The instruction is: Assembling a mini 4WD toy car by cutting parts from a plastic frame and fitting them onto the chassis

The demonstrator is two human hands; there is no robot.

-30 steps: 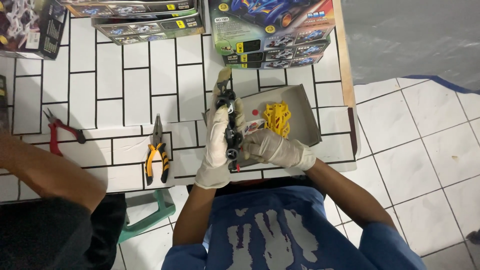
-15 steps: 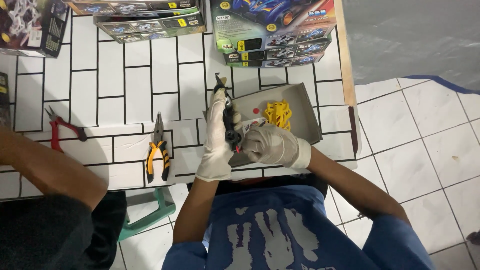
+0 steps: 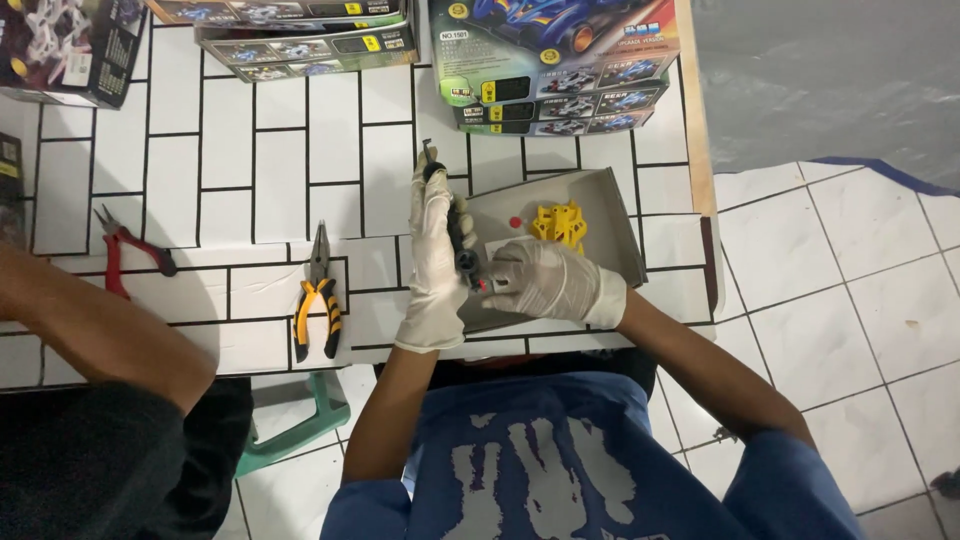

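Head view, looking down on a white tiled counter (image 3: 250,170). Both hands wear thin white gloves. Left hand (image 3: 435,255) lies stretched along a long dark part (image 3: 460,235), its grip closed around it, fingers pointing away from the body; a grey tip of the part sticks out past the fingertips. Right hand (image 3: 545,283) meets it from the side, grip curled shut on the near end of the same dark part, where a small red bit shows. Both hands are over the left edge of a shallow grey tray (image 3: 610,215) lying on the counter. In the tray: a cluster of yellow plastic pieces (image 3: 560,225) and one small red dot (image 3: 516,222), both just beyond the right hand. Left of the hands, apart from them, yellow-handled pliers (image 3: 318,295) lie flat; further left, red-handled cutters (image 3: 125,255). Printed model-car boxes (image 3: 560,60) are stacked along the far edge of the counter. Another person's bare forearm (image 3: 100,335) rests on the near left of the counter.
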